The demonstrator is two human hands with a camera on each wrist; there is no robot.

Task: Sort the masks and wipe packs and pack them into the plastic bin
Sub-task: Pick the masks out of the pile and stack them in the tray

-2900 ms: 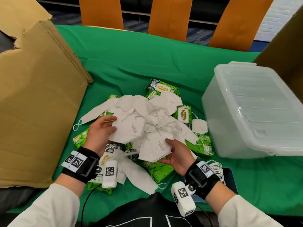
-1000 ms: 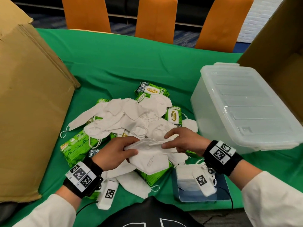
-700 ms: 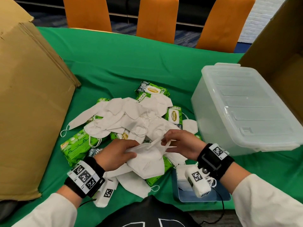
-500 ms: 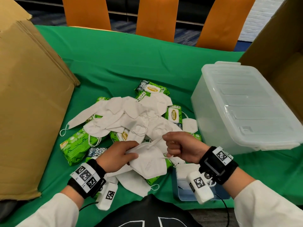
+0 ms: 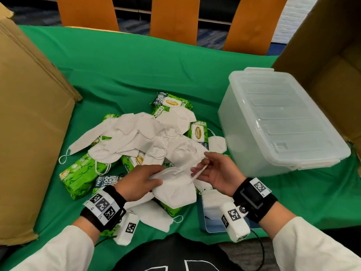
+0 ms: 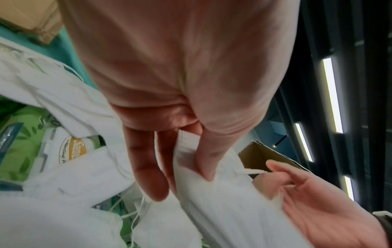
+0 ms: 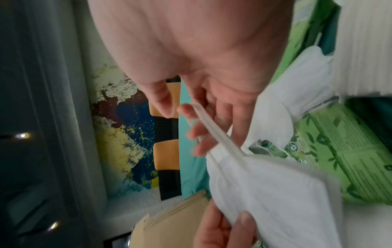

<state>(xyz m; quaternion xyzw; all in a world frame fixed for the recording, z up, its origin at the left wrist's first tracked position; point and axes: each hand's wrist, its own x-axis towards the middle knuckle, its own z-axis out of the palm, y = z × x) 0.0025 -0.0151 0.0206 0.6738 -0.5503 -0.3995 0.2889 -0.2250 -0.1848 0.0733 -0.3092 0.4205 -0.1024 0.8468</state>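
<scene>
1. Nearest, at the bottom of the head view, the left hand [image 5: 136, 182] is gripping a white folded mask [image 5: 173, 190] by its left edge; in the left wrist view the thumb and fingers [image 6: 148, 167] are pinching the mask's seam between them.
2. Just right of it, the right hand [image 5: 216, 171] is lying palm up with fingers loosely spread, and the mask's ear loop [image 5: 197, 172] is running taut across the fingertips; the right wrist view is showing the loop hooked over a fingertip, not squeezed.
3. Below the right wrist, a small stack of masks [image 5: 213, 200] is sitting on a blue tray [image 5: 207, 225] at the lower centre-right.
4. Behind the hands, at the centre of the frame, a loose pile of masks [image 5: 140, 137] is lying over several green wipe packs [image 5: 78, 175] on the green tablecloth [image 5: 136, 65].
5. Right of the pile, the clear plastic bin [image 5: 277, 122] is standing with its lid on.
6. Further out, one cardboard box [image 5: 29, 124] is filling the left edge and another cardboard box [image 5: 328, 55] the upper right, with orange chairs [image 5: 173, 16] along the top.
</scene>
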